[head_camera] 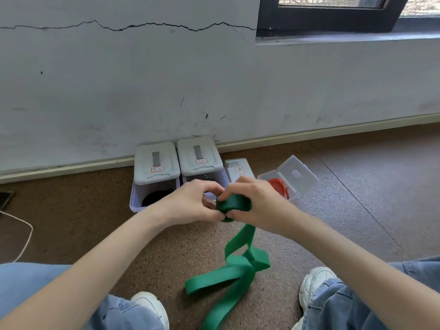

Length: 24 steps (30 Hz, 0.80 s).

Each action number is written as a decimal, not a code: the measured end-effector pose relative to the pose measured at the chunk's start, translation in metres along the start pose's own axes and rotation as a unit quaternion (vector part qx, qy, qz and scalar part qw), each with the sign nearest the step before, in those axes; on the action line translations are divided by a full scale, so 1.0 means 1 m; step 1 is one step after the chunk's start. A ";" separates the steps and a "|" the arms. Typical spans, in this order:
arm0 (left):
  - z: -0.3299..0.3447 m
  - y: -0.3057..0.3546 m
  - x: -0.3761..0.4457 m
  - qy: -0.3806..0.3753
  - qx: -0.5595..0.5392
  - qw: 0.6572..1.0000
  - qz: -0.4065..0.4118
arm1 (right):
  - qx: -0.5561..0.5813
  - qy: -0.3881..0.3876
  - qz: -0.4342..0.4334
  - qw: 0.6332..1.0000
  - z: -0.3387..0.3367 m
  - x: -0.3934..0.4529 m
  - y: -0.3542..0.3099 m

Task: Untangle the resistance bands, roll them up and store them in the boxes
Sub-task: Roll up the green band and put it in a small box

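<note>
Fingers of both hands are curled tight around a green roll, the left hand (190, 203) pinching its near side and the right hand (252, 201) wrapped over the top and far side, so the green resistance band (234, 270) is partly wound up between them, held above the brown floor (357, 210). Its loose tail drops from the roll, twists through a fold just in front of the knees and runs out of frame at the bottom edge, so its end is cut off. Now the containers along the wall (142, 91): the left box (156, 173) has its grey lid on top and an open front, with something dark and round sitting inside, though what exactly is hard to say. Beside it and touching, the second box (201, 163) has the same lid, and its contents are blocked by the left hand. A smaller third box (238, 169) peeks out behind the right hand, mostly hidden. Further right, the open box (289, 179) has its lid flipped back and a red band (278, 185) coiled inside, partly covered by the right wrist. Labels on the lids are too small to read
</note>
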<state>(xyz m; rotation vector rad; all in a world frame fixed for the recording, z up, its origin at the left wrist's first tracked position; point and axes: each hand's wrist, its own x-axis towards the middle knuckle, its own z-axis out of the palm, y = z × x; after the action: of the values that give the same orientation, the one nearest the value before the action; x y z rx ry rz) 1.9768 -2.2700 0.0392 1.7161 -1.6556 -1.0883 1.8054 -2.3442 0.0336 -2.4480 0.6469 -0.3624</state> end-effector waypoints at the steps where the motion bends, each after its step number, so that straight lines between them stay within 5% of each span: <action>1: 0.003 0.001 0.001 0.005 0.066 0.998 0.014 | -0.029 -0.018 -0.011 0.999 0.002 0.000 0.000; 3: 0.007 0.003 0.002 0.036 0.095 0.994 0.036 | -0.027 -0.018 -0.012 0.999 -0.001 0.000 0.002; 10: -0.016 0.015 -0.006 0.100 -0.239 0.965 0.046 | 0.291 0.136 0.050 0.946 -0.025 0.005 -0.003; 17: -0.011 0.007 -0.008 0.070 -0.374 0.924 0.034 | 0.308 0.099 0.061 0.944 -0.016 0.003 -0.002; 19: -0.004 0.005 -0.007 0.062 -0.320 0.945 0.025 | 0.257 0.092 0.053 0.961 -0.015 0.002 0.000; 21: 0.002 0.004 -0.003 0.067 -0.140 0.987 0.027 | 0.144 0.073 0.034 0.986 -0.010 0.001 0.000; 24: 0.006 0.003 0.002 0.085 0.000 0.996 0.037 | 0.050 0.051 0.030 0.997 -0.006 0.001 0.001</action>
<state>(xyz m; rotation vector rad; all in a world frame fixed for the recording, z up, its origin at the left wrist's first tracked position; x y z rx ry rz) 1.9703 -2.2709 0.0378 1.6829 -1.5993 -0.8823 1.8037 -2.3482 0.0378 -2.3225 0.7255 -0.4854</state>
